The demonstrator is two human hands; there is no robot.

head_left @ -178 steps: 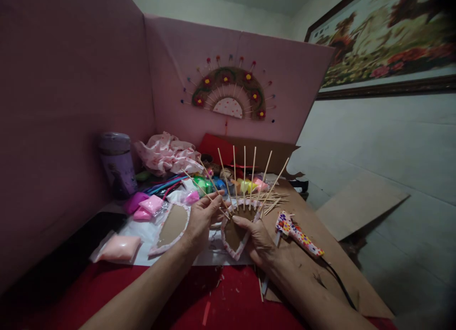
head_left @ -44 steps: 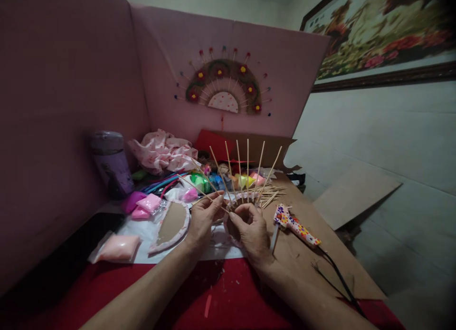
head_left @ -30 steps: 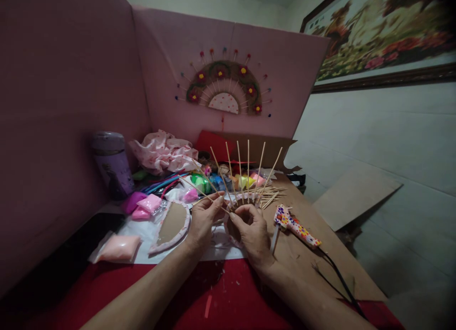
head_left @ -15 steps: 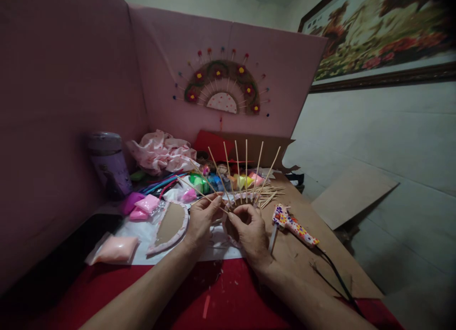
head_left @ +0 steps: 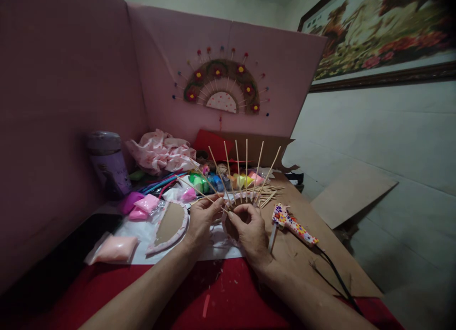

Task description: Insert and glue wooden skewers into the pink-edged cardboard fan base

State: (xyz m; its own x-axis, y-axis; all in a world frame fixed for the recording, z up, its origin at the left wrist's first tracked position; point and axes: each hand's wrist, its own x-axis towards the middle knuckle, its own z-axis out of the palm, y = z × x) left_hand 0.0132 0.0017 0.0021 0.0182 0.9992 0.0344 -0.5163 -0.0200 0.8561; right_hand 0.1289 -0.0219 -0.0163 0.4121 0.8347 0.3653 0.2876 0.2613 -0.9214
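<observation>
My left hand [head_left: 203,220] pinches the lowest of several thin wooden sticks [head_left: 199,188], just left of a cardboard piece [head_left: 231,229] with a gathered pale fabric edge. On that piece, my right hand [head_left: 252,231] is closed, its thumb and forefinger pressing at the stick's lower end and the cardboard rim. The other sticks [head_left: 246,170] fan upward from the piece's far edge. Part of the cardboard is hidden behind my right hand. Left of my left hand lies a second half-round cardboard piece [head_left: 170,223] with a fabric-wrapped rim.
At right, a flower-patterned glue gun [head_left: 295,224] rests on brown cardboard, its cord trailing forward. Loose sticks [head_left: 269,195] lie behind my right hand. Bags of coloured clay [head_left: 116,249], a purple tumbler [head_left: 109,166] and crumpled fabric [head_left: 160,151] stand left. A decorated fan [head_left: 221,101] hangs behind.
</observation>
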